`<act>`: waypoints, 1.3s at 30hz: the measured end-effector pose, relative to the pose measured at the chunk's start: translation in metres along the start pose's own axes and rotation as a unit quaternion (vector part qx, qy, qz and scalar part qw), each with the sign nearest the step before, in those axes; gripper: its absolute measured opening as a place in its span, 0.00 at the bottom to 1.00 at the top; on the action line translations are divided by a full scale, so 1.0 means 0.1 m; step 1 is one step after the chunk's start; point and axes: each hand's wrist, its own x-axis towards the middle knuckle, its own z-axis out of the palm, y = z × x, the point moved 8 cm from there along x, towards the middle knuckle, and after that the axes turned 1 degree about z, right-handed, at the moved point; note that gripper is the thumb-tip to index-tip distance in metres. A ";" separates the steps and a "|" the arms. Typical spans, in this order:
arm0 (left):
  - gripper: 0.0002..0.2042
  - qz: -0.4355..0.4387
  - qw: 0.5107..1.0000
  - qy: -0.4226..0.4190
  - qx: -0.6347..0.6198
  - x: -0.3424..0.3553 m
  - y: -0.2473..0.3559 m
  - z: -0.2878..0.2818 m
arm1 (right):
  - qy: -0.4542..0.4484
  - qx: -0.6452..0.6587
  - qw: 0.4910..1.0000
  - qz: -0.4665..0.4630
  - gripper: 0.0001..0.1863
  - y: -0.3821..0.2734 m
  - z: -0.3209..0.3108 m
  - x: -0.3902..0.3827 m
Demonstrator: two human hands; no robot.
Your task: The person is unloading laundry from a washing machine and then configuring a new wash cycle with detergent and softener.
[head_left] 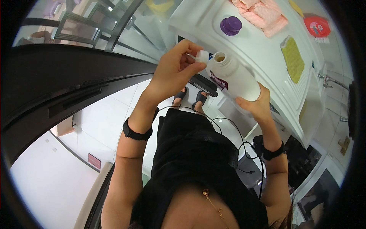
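Observation:
My right hand (254, 104) grips a white plastic bottle (236, 75) by its lower end, tilted with its open neck pointing up-left. My left hand (176, 68) pinches a small white cap (202, 57) right beside the bottle's mouth. Both hands are raised in front of a white washing machine top (251, 45). A dark label shows on the bottle's side.
On the white top lie a purple round cap (231, 26), pink cloths (263, 15), a yellow sponge cloth (292, 58) and a red packet (317, 26). A tap (328, 80) stands at the right. Below are white floor tiles and my feet in dark sandals (190, 98).

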 end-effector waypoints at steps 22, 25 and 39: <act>0.17 0.206 0.908 -0.120 0.345 -0.38 0.55 0.69 | -0.023 -0.081 0.992 -0.097 0.27 0.02 -0.05 -0.47; 0.23 0.223 0.884 -0.155 0.381 -0.39 0.65 0.84 | -0.019 -0.070 0.993 -0.091 0.28 0.06 -0.11 -0.53; 0.13 -0.076 0.795 -0.271 0.538 -0.22 0.39 1.21 | 0.015 -0.042 0.998 -0.048 0.32 0.32 -0.31 -0.79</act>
